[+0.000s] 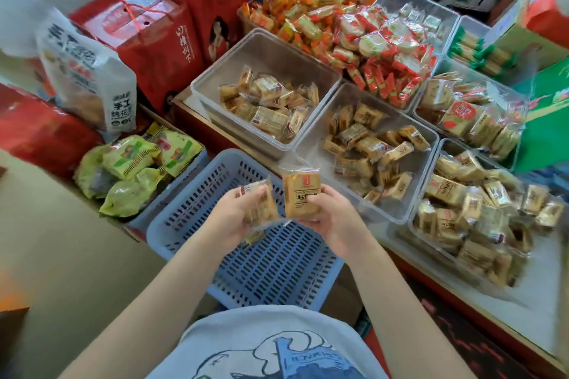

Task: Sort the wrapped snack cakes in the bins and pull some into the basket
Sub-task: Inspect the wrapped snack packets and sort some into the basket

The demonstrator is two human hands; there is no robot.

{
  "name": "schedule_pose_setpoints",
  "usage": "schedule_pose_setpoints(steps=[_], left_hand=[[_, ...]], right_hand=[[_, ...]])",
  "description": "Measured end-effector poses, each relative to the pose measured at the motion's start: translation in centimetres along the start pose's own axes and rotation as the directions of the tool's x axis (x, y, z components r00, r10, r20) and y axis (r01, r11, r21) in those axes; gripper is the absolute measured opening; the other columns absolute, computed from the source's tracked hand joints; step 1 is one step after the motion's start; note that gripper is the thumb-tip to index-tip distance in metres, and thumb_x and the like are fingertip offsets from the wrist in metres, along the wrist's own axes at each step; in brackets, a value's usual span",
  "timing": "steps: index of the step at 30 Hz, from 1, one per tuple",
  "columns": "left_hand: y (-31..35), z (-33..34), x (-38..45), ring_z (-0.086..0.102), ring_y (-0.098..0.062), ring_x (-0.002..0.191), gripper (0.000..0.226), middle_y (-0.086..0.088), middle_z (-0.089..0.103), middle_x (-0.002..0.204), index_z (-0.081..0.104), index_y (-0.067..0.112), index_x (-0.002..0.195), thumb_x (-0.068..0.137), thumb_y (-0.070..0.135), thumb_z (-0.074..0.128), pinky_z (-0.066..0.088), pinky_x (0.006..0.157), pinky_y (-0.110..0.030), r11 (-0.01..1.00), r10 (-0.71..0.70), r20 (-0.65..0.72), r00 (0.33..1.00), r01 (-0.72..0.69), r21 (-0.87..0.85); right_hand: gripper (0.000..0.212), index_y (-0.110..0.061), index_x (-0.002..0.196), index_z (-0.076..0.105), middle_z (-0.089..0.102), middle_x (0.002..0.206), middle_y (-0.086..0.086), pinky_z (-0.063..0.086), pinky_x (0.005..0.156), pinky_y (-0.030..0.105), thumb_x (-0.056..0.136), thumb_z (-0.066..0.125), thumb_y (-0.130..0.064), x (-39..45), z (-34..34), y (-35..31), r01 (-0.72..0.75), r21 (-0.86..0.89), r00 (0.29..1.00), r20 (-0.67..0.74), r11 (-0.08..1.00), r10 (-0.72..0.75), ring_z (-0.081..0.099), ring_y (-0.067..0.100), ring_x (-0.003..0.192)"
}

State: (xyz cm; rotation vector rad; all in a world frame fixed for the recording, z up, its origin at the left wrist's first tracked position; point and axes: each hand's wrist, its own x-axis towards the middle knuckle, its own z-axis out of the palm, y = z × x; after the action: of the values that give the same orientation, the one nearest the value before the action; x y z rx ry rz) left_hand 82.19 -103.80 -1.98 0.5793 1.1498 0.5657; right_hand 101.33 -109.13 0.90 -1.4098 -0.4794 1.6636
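Snack cakes, two of them, up over the blue basket (191, 218). One wrapped cake (260, 204) lying across the curled fingers of the left hand (232, 214), gripped loosely. The other cake (300, 194) pinched upright in the right hand (334, 218), label facing up. Below both hands, bare basket floor, nothing in it yet.

Slick film wrappers, so an easy slip from that loose left grip, and a drop past the near rim onto the floor if released too far back. Just beyond the right hand, a clear bin (400, 218) of near-identical cakes; past it to the right, another (412, 226) heaped over its rim. Lookalike labels, real chance of a mis-sort. A careless reach across, and the heap spilling onto the worktop (523, 295).
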Motion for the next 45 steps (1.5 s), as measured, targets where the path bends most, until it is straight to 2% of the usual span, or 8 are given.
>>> schedule_pose_setpoints(steps=[6,10,14,20,26,33,40,45], left_hand=[[-1.2,0.1,-2.9,0.076,-0.027,0.093,0.029,-0.015,0.076,0.110,0.061,0.002,0.127,0.102,0.017,0.059,0.063,0.073,-0.035,0.998,0.010,0.054,0.999,-0.014,0.064],[-2.1,0.3,-3.8,0.073,-0.036,0.106,0.064,-0.021,0.069,0.125,0.052,0.008,0.137,0.087,0.036,0.080,0.063,0.076,-0.042,0.996,0.067,0.068,0.995,-0.071,0.057],[-3.1,-0.3,-4.5,0.069,-0.043,0.112,0.076,-0.026,0.066,0.130,0.049,0.004,0.140,0.081,0.036,0.085,0.061,0.080,-0.049,0.992,0.118,0.050,0.992,-0.116,-0.038],[-4.0,-0.7,-5.9,0.073,-0.033,0.104,0.066,-0.020,0.070,0.125,0.050,0.002,0.140,0.085,0.029,0.074,0.062,0.073,-0.041,0.974,0.095,-0.018,0.995,-0.097,-0.203],[-3.7,-0.7,-7.1,0.074,-0.030,0.100,0.040,-0.016,0.075,0.113,0.062,0.012,0.119,0.101,0.046,0.053,0.061,0.086,-0.048,0.986,0.122,-0.028,0.992,-0.124,-0.110],[-4.6,-0.8,-7.4,0.074,-0.022,0.093,0.025,-0.011,0.073,0.109,0.050,0.017,0.114,0.100,0.034,0.061,0.062,0.082,-0.049,0.980,0.200,-0.080,0.977,-0.200,0.008],[-4.2,-0.7,-6.8,0.074,-0.029,0.105,0.059,-0.012,0.075,0.116,0.055,0.014,0.130,0.089,0.055,0.066,0.059,0.092,-0.058,0.994,0.104,-0.119,0.987,-0.108,-0.022],[-4.4,-0.9,-6.4,0.074,-0.030,0.102,0.031,-0.016,0.072,0.121,0.056,0.012,0.127,0.099,0.021,0.067,0.059,0.092,-0.055,0.993,0.100,-0.104,0.990,-0.093,0.070]], right_hand=[[0.032,-0.011,0.120,0.062,0.073,0.110,0.013,0.056,0.087,0.045,0.106,0.033,-0.012,-2.0,1.5,1.4,-0.042,-0.068,0.999,-0.029,0.997,0.041,0.069,0.026,0.099],[0.029,-0.026,0.130,0.061,0.074,0.114,0.006,0.056,0.080,0.036,0.108,0.044,-0.019,-3.0,2.0,2.4,0.067,-0.359,0.997,0.063,0.931,-0.048,0.070,0.022,0.101],[0.032,-0.016,0.132,0.061,0.074,0.114,0.012,0.061,0.084,0.033,0.101,0.062,-0.019,-3.8,1.8,3.3,0.140,-0.279,0.986,0.128,0.950,-0.108,0.073,0.023,0.103],[0.024,-0.002,0.114,0.066,0.074,0.097,0.013,0.058,0.073,0.028,0.095,0.070,-0.015,-4.6,1.5,3.9,0.132,-0.199,0.991,0.014,0.971,-0.132,0.067,0.015,0.076],[0.010,-0.007,0.103,0.073,0.077,0.101,0.014,0.061,0.089,0.041,0.098,0.064,-0.008,-4.6,1.9,4.0,0.165,-0.183,0.976,-0.114,0.969,-0.188,0.072,0.030,0.098],[0.014,-0.004,0.108,0.063,0.074,0.102,0.012,0.062,0.067,0.030,0.106,0.053,-0.014,-4.5,2.8,3.7,0.131,-0.164,0.955,-0.243,0.978,-0.169,0.075,0.017,0.087],[0.011,-0.002,0.111,0.057,0.070,0.109,0.017,0.062,0.069,0.027,0.106,0.052,-0.010,-4.5,2.8,3.8,0.125,-0.225,0.951,-0.251,0.966,-0.181,0.074,0.021,0.092],[0.021,-0.019,0.115,0.052,0.061,0.108,0.004,0.058,0.080,0.024,0.099,0.061,-0.009,-4.9,2.9,4.0,0.188,-0.432,0.953,-0.138,0.882,-0.271,0.064,0.012,0.095]])
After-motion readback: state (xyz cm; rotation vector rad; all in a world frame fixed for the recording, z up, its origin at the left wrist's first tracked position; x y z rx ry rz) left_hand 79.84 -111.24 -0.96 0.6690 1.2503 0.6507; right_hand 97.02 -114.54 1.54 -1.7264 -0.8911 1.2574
